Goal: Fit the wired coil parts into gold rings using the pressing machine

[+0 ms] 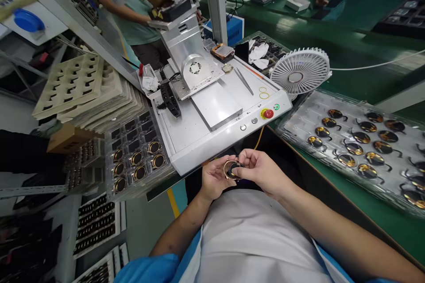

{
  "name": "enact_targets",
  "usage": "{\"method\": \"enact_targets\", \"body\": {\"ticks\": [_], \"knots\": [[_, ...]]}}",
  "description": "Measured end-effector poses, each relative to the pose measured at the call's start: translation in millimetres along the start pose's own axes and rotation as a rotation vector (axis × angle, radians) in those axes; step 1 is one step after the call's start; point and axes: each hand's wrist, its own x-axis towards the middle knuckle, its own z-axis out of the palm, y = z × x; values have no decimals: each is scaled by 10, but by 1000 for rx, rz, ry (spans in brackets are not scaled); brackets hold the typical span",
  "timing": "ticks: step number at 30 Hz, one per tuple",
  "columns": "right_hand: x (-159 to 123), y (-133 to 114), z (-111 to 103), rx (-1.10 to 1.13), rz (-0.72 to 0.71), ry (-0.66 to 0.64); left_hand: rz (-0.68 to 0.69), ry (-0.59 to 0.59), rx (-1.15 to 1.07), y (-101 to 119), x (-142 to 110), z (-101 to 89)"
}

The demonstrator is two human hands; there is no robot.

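We have a small round case between both hands, just off the machine's front edge, over the lap. Left hand: half closed, fingertips and thumb on the rim, holding it. Right hand: fingers curled in, thumb laid on the dark face; can't tell if we're pinching or only pressing.

Main risk: the case slips. We've only got fingertips on a thin round rim, so an off-centre thumb push could tip it out, onto the lap or floor. Bare skin on the face could smudge it; too hard a press could mark or crack it.

Next out, the machine: red button sits close above the right hand, so a careless lift could bump it. Tweezers and yellow rings lie loose on top; a sweep of the hand could scatter them, and the fan might shift the rings if it's blowing. Can't tell if it's on.

Left tray has more cases by the machine; an elbow knock could unseat them. Right tray holds discs with thin tails, easy to snag or bend if our forearm drags across.
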Motion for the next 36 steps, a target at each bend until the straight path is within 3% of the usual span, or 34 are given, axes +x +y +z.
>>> {"method": "enact_targets", "body": {"ticks": [4,11,23,27,30,32,36], "knots": [[1,25,52,-62,-60,13,53,-10,18,1,-2,-10],[29,13,44,-133,-21,-22,66,-37,4,36,23,8],[73,57,35,-24,14,-73,65,-41,4,44,25,17],[101,83,-4,49,81,-71,62,20,-1,37,22,29],[95,127,-50,-65,123,-36,57,82,37,20,7,29],[75,175,-63,-96,108,-46,70,89,83,7,-7,25],[56,257,-18,45,43,-94,143,42,180,33,5,14]]}}
